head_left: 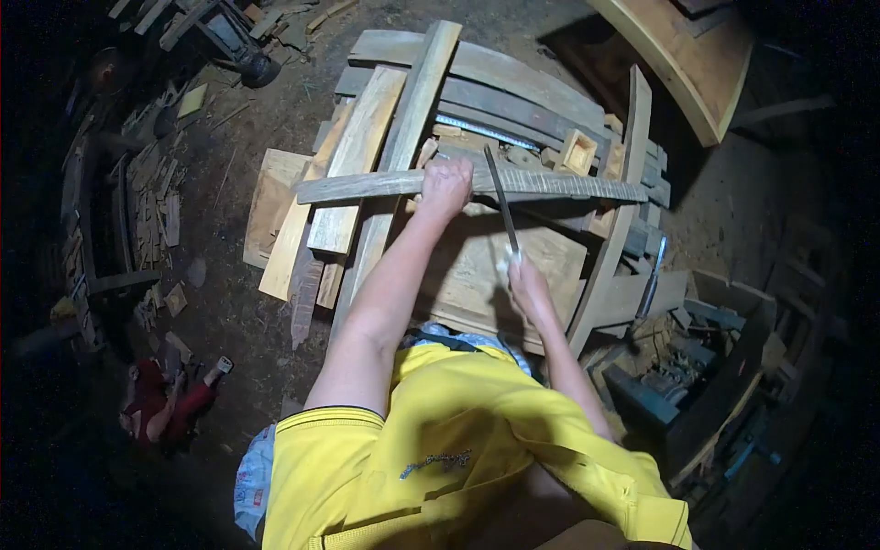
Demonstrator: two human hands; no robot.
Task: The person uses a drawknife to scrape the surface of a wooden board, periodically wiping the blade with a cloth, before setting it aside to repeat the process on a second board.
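The left hand point(446, 183) has its fingers wrapped tight around a long, slightly curved strip of wood point(550, 186), grey and rough along its upper face, which lies crosswise over a pile of planks point(367, 137). The strip runs from the left of the pile to an upright board point(623, 202) on the right, and the hand clamps it near its middle. The right hand point(524, 280) is closed around the handle end of a thin, flat metal file point(501, 206), dark and straight; a pale scrap of cloth or tape shows at the grip. The file's far end crosses the strip just right of the left hand and touches it.

The planks below are pale, sawn and uneven in length, stacked at angles on a square wooden block point(486, 266). A small hollow wooden box point(577, 151) sits behind the strip. Bare earth floor point(238, 119) lies around, littered with offcuts. The person wears a yellow shirt point(440, 440).
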